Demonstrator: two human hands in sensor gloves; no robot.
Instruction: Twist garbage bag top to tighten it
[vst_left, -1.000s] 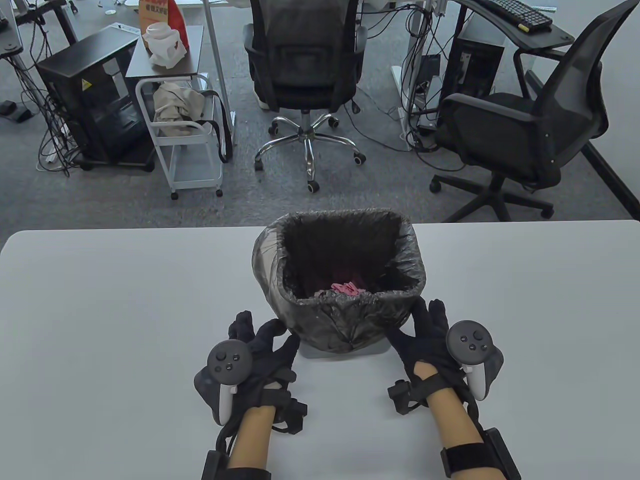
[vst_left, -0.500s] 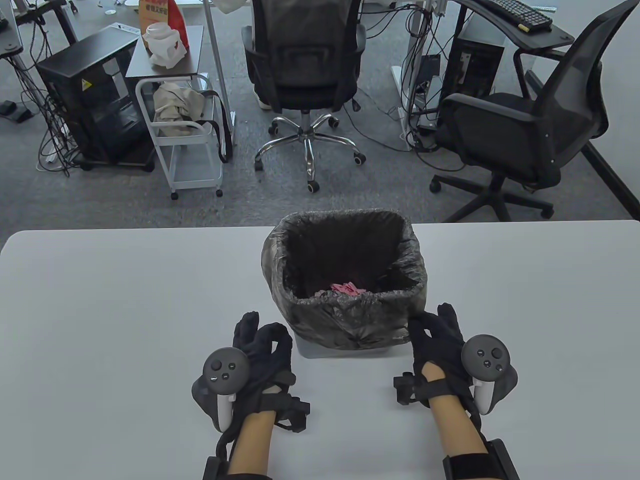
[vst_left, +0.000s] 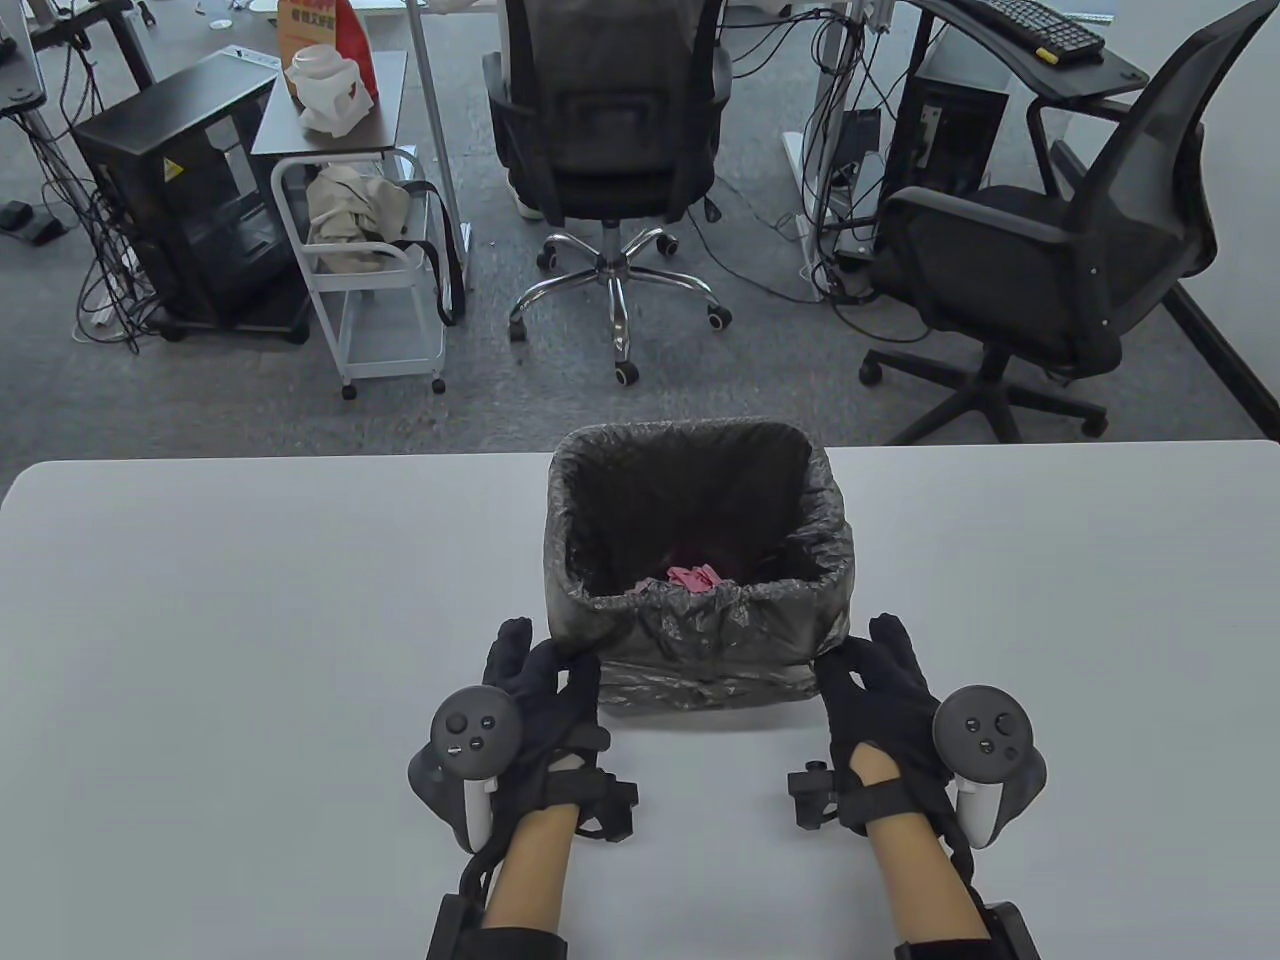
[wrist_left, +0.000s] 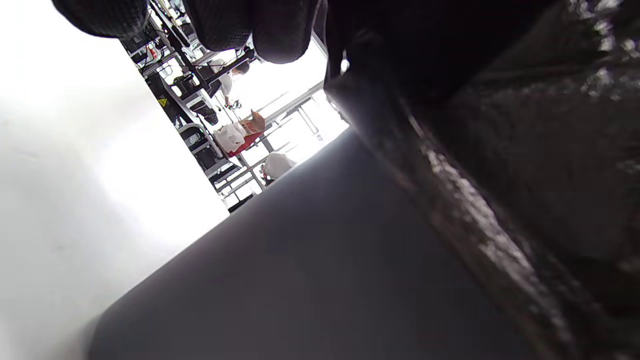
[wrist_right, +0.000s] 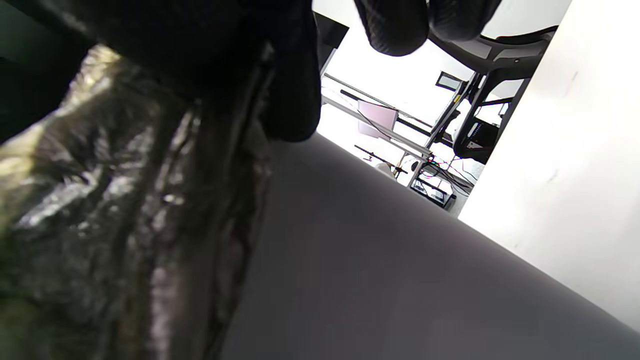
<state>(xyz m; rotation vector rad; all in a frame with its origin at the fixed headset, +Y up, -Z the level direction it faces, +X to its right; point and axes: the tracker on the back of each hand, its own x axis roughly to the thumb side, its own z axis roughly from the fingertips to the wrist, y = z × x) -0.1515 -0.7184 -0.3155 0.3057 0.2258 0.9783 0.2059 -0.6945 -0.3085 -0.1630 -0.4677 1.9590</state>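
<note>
A small bin lined with a black garbage bag (vst_left: 700, 640) stands at the middle of the white table (vst_left: 250, 600). The bag's top is open and folded down over the rim. Pink scraps (vst_left: 695, 577) lie inside. My left hand (vst_left: 550, 655) is at the bin's near left corner, fingers spread, touching the bag's skirt. My right hand (vst_left: 865, 650) is at the near right corner, fingers extended against the bag. The left wrist view shows the bag (wrist_left: 525, 125) close beside my fingers (wrist_left: 280, 30). The right wrist view shows the bag (wrist_right: 100, 200) beside my fingers (wrist_right: 395, 25).
The table's far edge runs just behind the bin. Beyond it on the floor are two black office chairs (vst_left: 610, 130) (vst_left: 1080, 250), a white cart (vst_left: 370, 280) and computer towers. White table surface lies on both sides of the bin.
The bag's bulge on the bin's left side has flattened and the bin now sits square. My left hand moved right and forward to the bin's corner. My right hand shifted slightly right.
</note>
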